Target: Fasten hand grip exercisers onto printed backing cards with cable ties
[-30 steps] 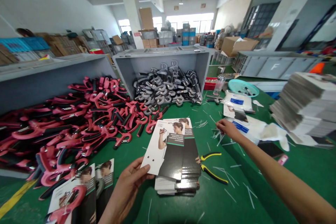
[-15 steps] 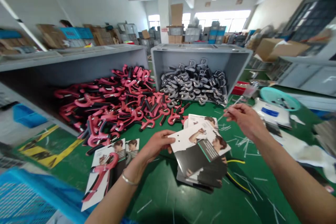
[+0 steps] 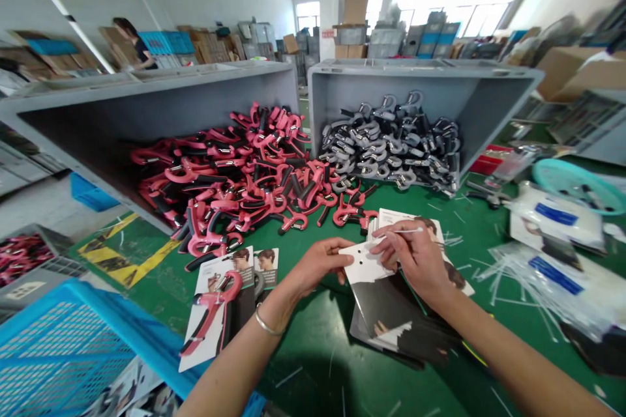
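Observation:
My left hand pinches the left corner of a printed card, beside its two small holes. The card lies tilted over a stack of dark and white cards. Above the card's upper part, my right hand holds a thin white zip tie between thumb and fingers. To the left, a pink hand grip rests on a white card, with a second card and a grey grip beside it.
One grey crate holds pink grips that spill out; another holds grey grips. A blue basket stands lower left. Bagged zip ties and a teal tray lie right. A person is in the background.
My right hand has moved left and down with the zip tie, onto the upper part of the card. My left hand keeps its hold on the corner. The view has shifted.

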Demonstrator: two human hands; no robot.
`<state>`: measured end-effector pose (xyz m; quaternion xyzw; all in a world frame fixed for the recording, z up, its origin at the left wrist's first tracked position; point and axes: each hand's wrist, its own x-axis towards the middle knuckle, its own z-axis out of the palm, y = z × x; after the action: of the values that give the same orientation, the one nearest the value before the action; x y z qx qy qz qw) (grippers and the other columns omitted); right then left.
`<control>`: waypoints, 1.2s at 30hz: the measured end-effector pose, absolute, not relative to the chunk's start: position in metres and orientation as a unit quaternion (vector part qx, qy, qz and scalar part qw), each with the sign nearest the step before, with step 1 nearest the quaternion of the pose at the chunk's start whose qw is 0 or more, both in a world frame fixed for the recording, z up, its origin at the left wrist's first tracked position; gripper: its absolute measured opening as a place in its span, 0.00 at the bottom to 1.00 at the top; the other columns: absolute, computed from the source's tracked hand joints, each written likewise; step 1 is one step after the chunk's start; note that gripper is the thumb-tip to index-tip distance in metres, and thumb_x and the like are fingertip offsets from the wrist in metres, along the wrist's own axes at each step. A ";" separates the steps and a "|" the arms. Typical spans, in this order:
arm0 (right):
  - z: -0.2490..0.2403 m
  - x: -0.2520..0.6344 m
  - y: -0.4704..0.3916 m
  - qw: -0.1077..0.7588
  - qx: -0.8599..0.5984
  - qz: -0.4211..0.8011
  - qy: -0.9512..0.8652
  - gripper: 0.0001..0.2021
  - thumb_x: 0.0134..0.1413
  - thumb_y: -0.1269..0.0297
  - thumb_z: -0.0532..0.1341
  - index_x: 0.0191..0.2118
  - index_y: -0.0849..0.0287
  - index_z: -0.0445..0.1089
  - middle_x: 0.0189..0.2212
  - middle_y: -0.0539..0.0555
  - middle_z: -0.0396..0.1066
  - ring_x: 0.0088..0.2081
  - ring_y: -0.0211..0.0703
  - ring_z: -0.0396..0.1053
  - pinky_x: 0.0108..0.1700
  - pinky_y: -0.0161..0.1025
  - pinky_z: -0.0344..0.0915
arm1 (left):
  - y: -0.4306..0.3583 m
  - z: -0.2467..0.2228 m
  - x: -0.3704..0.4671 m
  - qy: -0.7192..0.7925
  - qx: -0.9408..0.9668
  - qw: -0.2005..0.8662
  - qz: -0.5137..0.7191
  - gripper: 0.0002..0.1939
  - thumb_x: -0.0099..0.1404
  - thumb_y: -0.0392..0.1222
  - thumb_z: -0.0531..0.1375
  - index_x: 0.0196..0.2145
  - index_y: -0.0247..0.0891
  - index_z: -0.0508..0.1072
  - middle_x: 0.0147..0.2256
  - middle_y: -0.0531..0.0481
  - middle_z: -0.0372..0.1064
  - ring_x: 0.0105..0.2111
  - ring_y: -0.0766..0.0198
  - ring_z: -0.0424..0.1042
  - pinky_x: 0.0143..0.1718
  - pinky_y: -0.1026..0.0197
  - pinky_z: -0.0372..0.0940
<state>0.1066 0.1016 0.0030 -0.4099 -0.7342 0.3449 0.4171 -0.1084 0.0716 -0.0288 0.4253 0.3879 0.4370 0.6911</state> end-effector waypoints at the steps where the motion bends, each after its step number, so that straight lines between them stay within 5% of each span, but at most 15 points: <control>1: 0.002 0.107 0.102 0.409 -0.408 0.339 -0.742 0.11 0.69 0.55 0.52 0.45 0.56 0.63 0.31 0.54 0.78 0.26 0.40 0.76 0.27 0.35 0.70 | 0.071 -0.030 -0.108 0.387 0.425 0.688 0.444 0.21 0.56 0.44 0.69 0.46 0.32 0.77 0.32 0.47 0.72 0.26 0.67 0.69 0.24 0.67 0.64; 7: -0.001 0.105 0.101 0.349 -0.393 0.322 -0.787 0.09 0.70 0.58 0.51 0.47 0.55 0.61 0.39 0.55 0.78 0.37 0.42 0.78 0.35 0.36 0.70 | 0.063 -0.051 -0.099 0.397 0.352 0.642 0.553 0.20 0.63 0.52 0.63 0.45 0.33 0.77 0.35 0.47 0.73 0.29 0.68 0.68 0.27 0.67 0.61; 14: 0.002 0.104 0.111 0.307 -0.350 0.324 -0.824 0.09 0.68 0.59 0.54 0.41 0.55 0.68 0.38 0.53 0.75 0.40 0.43 0.74 0.44 0.40 0.66 | 0.059 -0.075 -0.080 0.430 0.410 0.574 0.563 0.13 0.54 0.42 0.68 0.36 0.36 0.75 0.32 0.51 0.73 0.31 0.65 0.69 0.35 0.64 0.63; 19: 0.000 0.109 0.115 0.337 -0.373 0.362 -0.785 0.08 0.66 0.60 0.56 0.41 0.56 0.69 0.33 0.51 0.73 0.33 0.41 0.70 0.35 0.38 0.64 | 0.036 -0.081 -0.090 0.474 0.427 0.524 0.564 0.05 0.57 0.37 0.66 0.29 0.36 0.73 0.25 0.56 0.68 0.25 0.69 0.65 0.30 0.67 0.60; 24: 0.003 0.107 0.117 0.311 -0.355 0.328 -0.818 0.06 0.64 0.64 0.57 0.39 0.57 0.71 0.35 0.51 0.72 0.38 0.42 0.69 0.41 0.39 0.62 | -0.004 -0.074 -0.102 0.435 0.512 0.560 0.485 0.13 0.64 0.43 0.63 0.45 0.37 0.76 0.41 0.45 0.73 0.39 0.60 0.73 0.44 0.59 0.66; 30: 0.002 0.102 0.118 0.294 -0.361 0.286 -0.838 0.05 0.64 0.64 0.57 0.38 0.57 0.69 0.34 0.51 0.72 0.37 0.43 0.68 0.39 0.38 0.59 | 0.020 -0.071 -0.080 0.500 0.503 0.402 0.579 0.04 0.62 0.38 0.63 0.33 0.39 0.79 0.37 0.48 0.71 0.41 0.61 0.70 0.46 0.61 0.63; 36: -0.002 0.101 0.114 0.300 -0.356 0.260 -0.846 0.03 0.63 0.68 0.56 0.39 0.56 0.66 0.33 0.49 0.70 0.34 0.41 0.66 0.38 0.37 0.58 | 0.052 -0.081 -0.054 0.472 0.444 0.470 0.600 0.10 0.59 0.38 0.63 0.38 0.37 0.80 0.37 0.48 0.78 0.39 0.57 0.74 0.46 0.56 0.66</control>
<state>0.1013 0.1143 -0.0016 -0.3559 -0.8459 0.2604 0.3000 -0.0544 0.0516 -0.0812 0.4436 0.4717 0.6001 0.4696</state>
